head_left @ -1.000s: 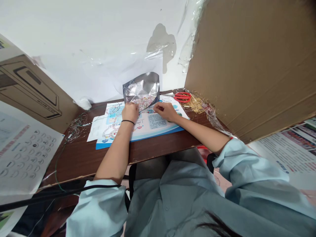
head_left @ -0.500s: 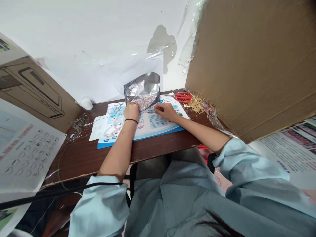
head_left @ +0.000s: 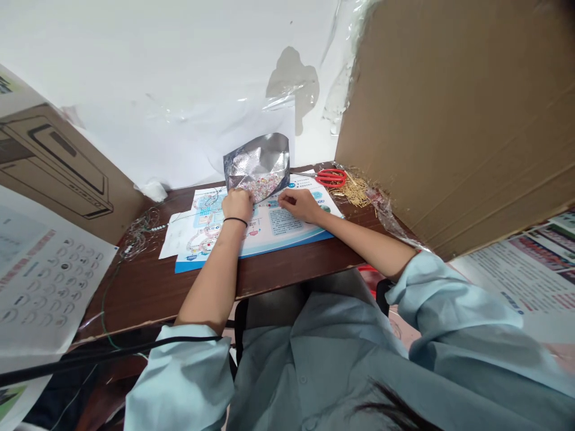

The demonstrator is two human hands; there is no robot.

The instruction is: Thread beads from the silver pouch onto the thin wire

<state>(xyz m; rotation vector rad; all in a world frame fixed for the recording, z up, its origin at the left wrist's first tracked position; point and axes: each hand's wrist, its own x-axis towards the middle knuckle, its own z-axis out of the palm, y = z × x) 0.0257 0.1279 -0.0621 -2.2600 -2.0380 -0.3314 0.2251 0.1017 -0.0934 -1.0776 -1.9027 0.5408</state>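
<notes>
Two hands apart: left hand [head_left: 237,205], black band [head_left: 235,221] at wrist, pinches lower edge of silver foil bag [head_left: 257,160] holding small beads [head_left: 265,188]; right hand [head_left: 300,205] rests on printed sheet [head_left: 283,222]. Beyond, red-handled scissors [head_left: 331,178], brass pins [head_left: 356,194].

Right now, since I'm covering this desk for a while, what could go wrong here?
The silver foil pouch stands tilted on the printed sheet, seemingly held only by the left hand, and beads show at its lower edge, so they could spill if it slips. Loose gold pins lie beside the red-handled scissors, so the right hand might scatter them or get pricked reaching there.
</notes>
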